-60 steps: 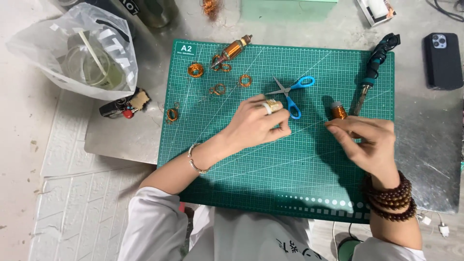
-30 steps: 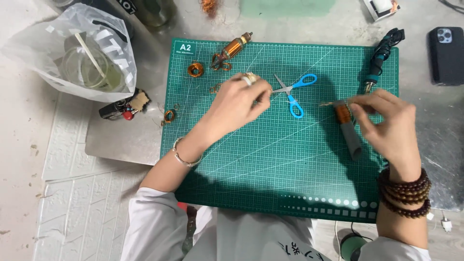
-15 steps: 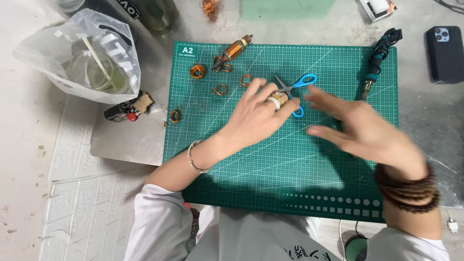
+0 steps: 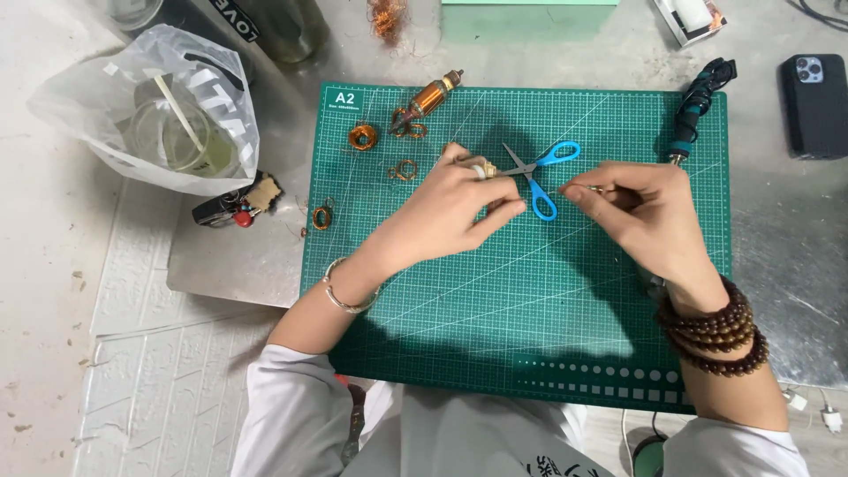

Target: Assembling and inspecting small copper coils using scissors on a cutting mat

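Observation:
My left hand (image 4: 446,208) rests on the green cutting mat (image 4: 530,327), fingers curled together, right beside the blades of the blue-handled scissors (image 4: 541,172). Nothing shows inside it. My right hand (image 4: 649,216) is just to the right of the scissors and pinches a small copper-coloured piece (image 4: 601,188) between thumb and fingertips. The fingertips of the two hands are a short gap apart, with a scissor handle between them. A dark bead bracelet (image 4: 711,331) circles my right wrist. A thin bangle (image 4: 340,287) sits on my left wrist.
A copper-wound rotor (image 4: 430,94) and several small copper wire coils (image 4: 363,137) lie on the mat's far left. A tool with a green-wrapped cord (image 4: 693,110) lies at the far right, a black phone (image 4: 817,93) beyond it. A plastic bag (image 4: 168,115) and keys (image 4: 234,208) are left of the mat.
My right hand, which held a copper-wound part at the mat's right, has swung left to the scissors and now pinches a small piece. My left hand stayed beside the scissors.

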